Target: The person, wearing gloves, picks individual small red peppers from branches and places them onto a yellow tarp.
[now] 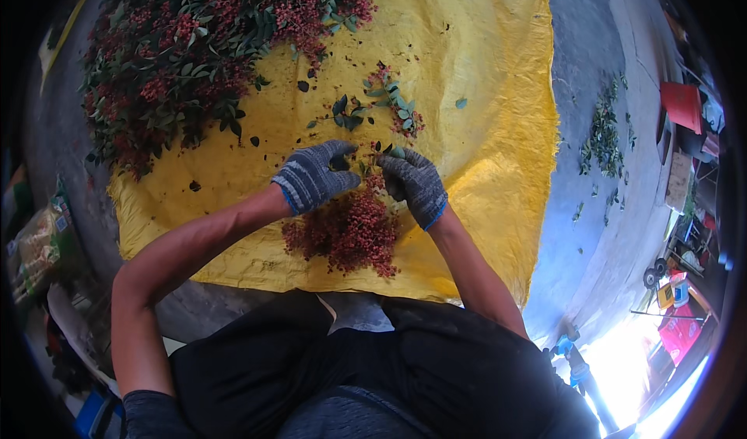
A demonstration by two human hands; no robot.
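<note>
My left hand (315, 175), in a grey striped knit glove, is over the yellow woven sheet (478, 112) with thumb and fingers apart. A small gap separates it from my right hand (415, 181), in a matching glove. My right fingers are curled and pinch a small leafy sprig (397, 152) of red berries, partly hidden by the fingers. Just below both hands lies a heap of picked red berry clusters (359, 229), which look like Sichuan pepper. Beyond my fingertips are a leafy berry sprig (400, 103) and a stem with dark leaves (348, 117).
A large pile of leafy berry branches (198, 48) covers the sheet's upper left. Cut leaves (606, 133) lie on the concrete floor (583, 217) to the right. A red bucket (681, 106) stands at far right, a printed sack (44, 246) at far left.
</note>
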